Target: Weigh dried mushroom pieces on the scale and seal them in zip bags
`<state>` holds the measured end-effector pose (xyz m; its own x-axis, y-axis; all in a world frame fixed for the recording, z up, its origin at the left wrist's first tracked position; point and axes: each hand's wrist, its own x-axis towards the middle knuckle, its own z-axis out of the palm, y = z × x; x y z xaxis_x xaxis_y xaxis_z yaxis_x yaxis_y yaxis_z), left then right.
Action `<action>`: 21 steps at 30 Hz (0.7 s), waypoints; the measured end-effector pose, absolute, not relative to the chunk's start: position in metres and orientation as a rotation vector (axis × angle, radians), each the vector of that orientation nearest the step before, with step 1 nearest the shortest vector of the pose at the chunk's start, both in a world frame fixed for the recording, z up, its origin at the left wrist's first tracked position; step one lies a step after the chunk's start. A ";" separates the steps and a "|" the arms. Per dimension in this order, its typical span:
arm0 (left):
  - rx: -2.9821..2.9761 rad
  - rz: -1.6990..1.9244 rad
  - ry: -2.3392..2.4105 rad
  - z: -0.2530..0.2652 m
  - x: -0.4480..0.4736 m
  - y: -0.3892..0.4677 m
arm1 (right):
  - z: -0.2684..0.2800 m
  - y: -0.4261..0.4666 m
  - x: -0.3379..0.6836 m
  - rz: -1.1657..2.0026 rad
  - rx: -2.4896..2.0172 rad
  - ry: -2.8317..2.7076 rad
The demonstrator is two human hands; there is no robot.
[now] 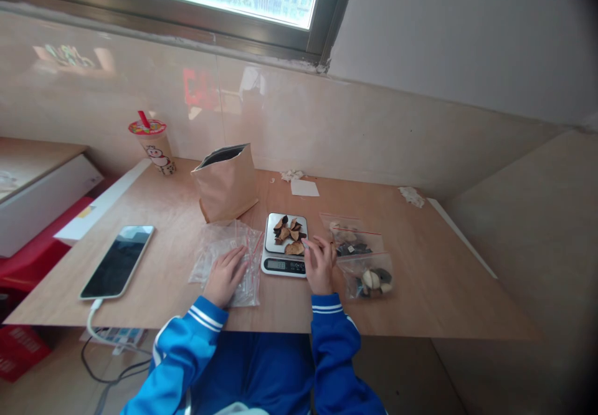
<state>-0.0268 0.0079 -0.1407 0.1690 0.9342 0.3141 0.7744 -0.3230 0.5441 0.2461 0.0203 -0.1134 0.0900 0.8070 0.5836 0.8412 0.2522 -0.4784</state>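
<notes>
My left hand (227, 273) lies flat with its fingers stretched over a stack of clear zip bags (200, 259). My right hand (320, 264) is at the right edge of a small digital kitchen scale (268, 254), its fingers bent and apart, fingertips close to the dried pieces. I see nothing held in it. On the scale's plate lies a small heap of brown, curled dried slices (283, 231). The scale's display is too small to read surely. Just right of my right hand lie filled zip bags (374, 278) with pale and dark pieces inside.
A brown paper pouch (227, 184) stands open behind the clear bags. Farther left are a lidded drink cup (159, 150) with a red straw and a phone (119, 262) on a white cable. A white paper slip (304, 187) and crumpled tissues (411, 197) lie near the wall.
</notes>
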 end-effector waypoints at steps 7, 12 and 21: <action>2.204 0.869 1.649 -0.144 -0.028 0.008 | -0.111 0.037 0.217 -0.050 -1.643 -1.758; 2.197 0.861 1.657 -0.144 -0.028 0.008 | -0.105 0.045 0.214 -0.035 -1.635 -1.723; 2.211 0.826 1.674 -0.140 -0.027 0.007 | -0.109 0.050 0.236 0.020 -1.514 -1.569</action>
